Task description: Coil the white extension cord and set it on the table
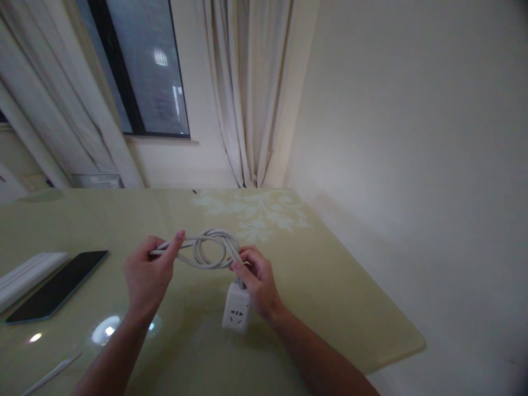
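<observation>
Cord (229,242) is gathered in loose, overlapping loops above the table (330,286), spanning the two hands I run from afar. With the left hand (150,269) I have the strands pinched at the left end of the bundle, thumb pressed over curled fingers; with the right hand (259,278) I pinch the loops close to the white socket block (236,311), which is just below that hand (whether it rests on something or dangles, I cannot tell from up here). To handle this well, I judge that both pinches should be light but sure: too slack, and the round middle loops could slip out of line; too hard a pull, and they could draw into a knot. I would also spare the strands the block's weight and even the loops to one length.

The surface is glossy and yellowish green, with a pale floral pattern (256,214) toward its far edge and bright reflections at the left. A long white object (31,278) and a dark flat slab (58,289) lie side by side there, with a thin white item (51,375) nearer me. Beyond are a dark-framed window (144,60), cream curtains (256,82) and, on the right, a plain wall (391,137).
</observation>
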Demonstrator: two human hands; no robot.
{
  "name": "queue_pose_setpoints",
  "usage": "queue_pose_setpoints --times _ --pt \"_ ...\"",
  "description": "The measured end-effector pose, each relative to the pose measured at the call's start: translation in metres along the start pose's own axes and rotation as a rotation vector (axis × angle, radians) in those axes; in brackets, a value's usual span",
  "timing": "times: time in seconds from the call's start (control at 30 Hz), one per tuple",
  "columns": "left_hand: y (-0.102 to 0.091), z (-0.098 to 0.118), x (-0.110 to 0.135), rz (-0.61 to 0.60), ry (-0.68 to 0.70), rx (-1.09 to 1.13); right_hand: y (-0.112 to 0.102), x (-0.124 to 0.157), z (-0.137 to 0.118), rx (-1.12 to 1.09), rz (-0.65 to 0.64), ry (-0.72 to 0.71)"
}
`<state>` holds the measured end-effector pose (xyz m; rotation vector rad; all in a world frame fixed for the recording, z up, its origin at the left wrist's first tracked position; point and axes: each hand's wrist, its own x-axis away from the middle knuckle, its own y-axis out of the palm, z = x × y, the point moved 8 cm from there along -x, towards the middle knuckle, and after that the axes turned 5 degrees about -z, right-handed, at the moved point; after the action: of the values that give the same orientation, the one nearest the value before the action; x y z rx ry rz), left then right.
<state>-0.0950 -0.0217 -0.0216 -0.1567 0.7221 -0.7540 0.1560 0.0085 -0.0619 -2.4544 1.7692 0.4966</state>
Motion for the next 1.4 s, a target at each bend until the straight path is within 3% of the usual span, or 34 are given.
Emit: queue_pose_setpoints --times 0.3,0.47,0.7,1.1,1.23,1.4 --pt "0.007 0.031 0.017 0.05 0.527 -0.289 -0.003 0.006 -0.011 0.449 0.077 -0.187" --pt "0.019 0.041 0.03 0.056 0.727 -0.384 -0.002 0.005 -0.008 0.57 0.057 -0.169" --pt "0.028 0.036 0.04 0.045 0.718 -0.395 -0.003 0.002 0.0 0.702 0.033 -0.127" --pt "0.066 0.018 0.057 -0.321 0.893 -0.447 -0.03 -0.013 0.014 0.676 0.072 -0.031" --pt "0.076 0.017 0.062 -0.311 0.817 -0.462 -0.016 -0.011 0.016 0.667 -0.003 -0.051" --pt "0.091 0.01 0.062 -0.367 0.584 -0.424 0.006 -0.002 0.007 0.628 -0.046 -0.122"
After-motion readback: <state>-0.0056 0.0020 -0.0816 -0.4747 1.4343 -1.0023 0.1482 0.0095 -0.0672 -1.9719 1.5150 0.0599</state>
